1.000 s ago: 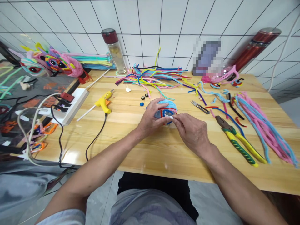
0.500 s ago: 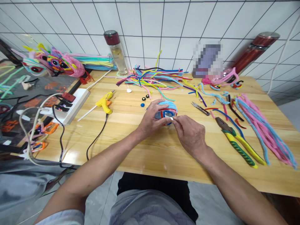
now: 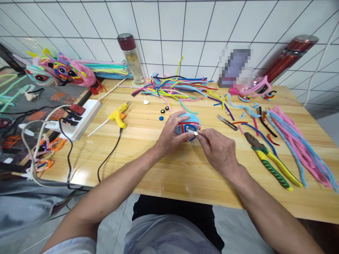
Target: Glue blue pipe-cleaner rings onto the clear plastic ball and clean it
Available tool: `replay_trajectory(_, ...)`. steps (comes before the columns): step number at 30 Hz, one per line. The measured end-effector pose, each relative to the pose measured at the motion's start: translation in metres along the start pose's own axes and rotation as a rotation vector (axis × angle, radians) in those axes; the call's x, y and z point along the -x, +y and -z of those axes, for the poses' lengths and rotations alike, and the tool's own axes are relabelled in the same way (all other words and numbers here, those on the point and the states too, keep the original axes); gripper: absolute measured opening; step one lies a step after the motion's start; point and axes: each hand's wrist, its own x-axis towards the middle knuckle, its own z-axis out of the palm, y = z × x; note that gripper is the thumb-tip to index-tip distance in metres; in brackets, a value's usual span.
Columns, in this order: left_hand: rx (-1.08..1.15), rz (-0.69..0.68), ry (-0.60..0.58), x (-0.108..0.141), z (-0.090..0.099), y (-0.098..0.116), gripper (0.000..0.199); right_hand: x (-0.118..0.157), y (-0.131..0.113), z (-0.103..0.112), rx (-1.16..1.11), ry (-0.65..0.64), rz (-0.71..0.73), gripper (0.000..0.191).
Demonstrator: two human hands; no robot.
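My left hand [image 3: 169,135] is wrapped round the left side of a small rounded craft piece [image 3: 191,121], covered in light blue with red and dark blue strips. Between the thumb and finger of my right hand [image 3: 217,146] is a small white piece [image 3: 195,133], close against the front of the craft piece. The palm side of my left hand is hidden. Left of the craft piece lie a blue bead [image 3: 161,118] and two small black rings [image 3: 162,111]; another white piece [image 3: 146,102] lies farther back.
A yellow glue gun [image 3: 118,115] with a black cord lies left. Small snips [image 3: 227,122], pliers [image 3: 267,160] and pink and blue stems [image 3: 299,144] lie right. Coloured stems [image 3: 172,88], a glass bottle [image 3: 132,60] and a red flask [image 3: 291,58] are behind; a power strip [image 3: 86,120] is at left.
My right hand has shifted slightly to the right with the white piece in its fingertips. My left hand keeps its hold on the craft piece.
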Motion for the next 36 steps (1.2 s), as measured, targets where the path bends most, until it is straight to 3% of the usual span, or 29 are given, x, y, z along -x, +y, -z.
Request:
replay_trajectory(8,-0.032,0.006,-0.028,0.0,0.001,-0.002,0.061,-0.002,0.0,0.001,-0.014,-0.015,0.031,0.016)
replay_trajectory(21,-0.03,-0.018,0.005,0.0,-0.001,-0.002,0.054,0.001,-0.005,-0.004,-0.065,-0.003,-0.044,0.019)
replay_trajectory(25,-0.038,-0.011,0.009,0.001,0.001,-0.001,0.062,0.0,0.001,-0.002,-0.136,-0.012,-0.068,0.018)
replay_trajectory(31,-0.091,0.039,-0.017,0.005,0.005,0.007,0.053,-0.002,0.005,0.002,-0.179,-0.027,-0.107,0.021)
replay_trajectory(36,-0.207,0.058,0.03,0.004,0.006,0.01,0.06,-0.004,0.004,0.006,-0.192,-0.038,-0.118,0.023)
